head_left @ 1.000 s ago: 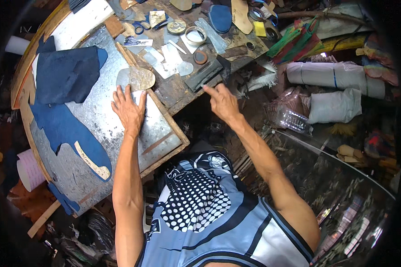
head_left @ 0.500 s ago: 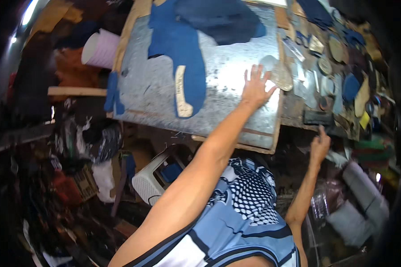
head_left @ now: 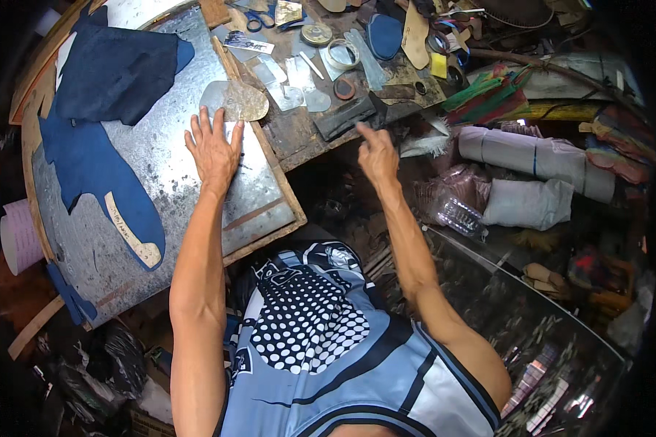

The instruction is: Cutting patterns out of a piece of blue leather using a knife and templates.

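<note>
Metal sheeting is covering a wood-edged board (head_left: 171, 182), whose right edge is running alongside a cluttered bench (head_left: 291, 142). Toward the board's far left corner, a dark blue sheet (head_left: 116, 76) is lying partly over a longer blue piece (head_left: 109, 164), which is stretching toward the near edge with a cream strip (head_left: 133, 237) resting on it. Judging by this layout, the blue material is already spread out and the strip set down; what is left is impossible to judge, since neither hand is working there.

Near the board's right edge, the left hand (head_left: 215, 153) is lying flat, fingers spread, gripping nothing; its fingertips are seemingly touching a translucent template (head_left: 240, 100) that is overlapping that edge. At the bench's near edge, the right hand (head_left: 377, 156) is extending its index finger to a dark block (head_left: 346, 119), the other fingers curling in; whether they are holding anything is unclear.
</note>
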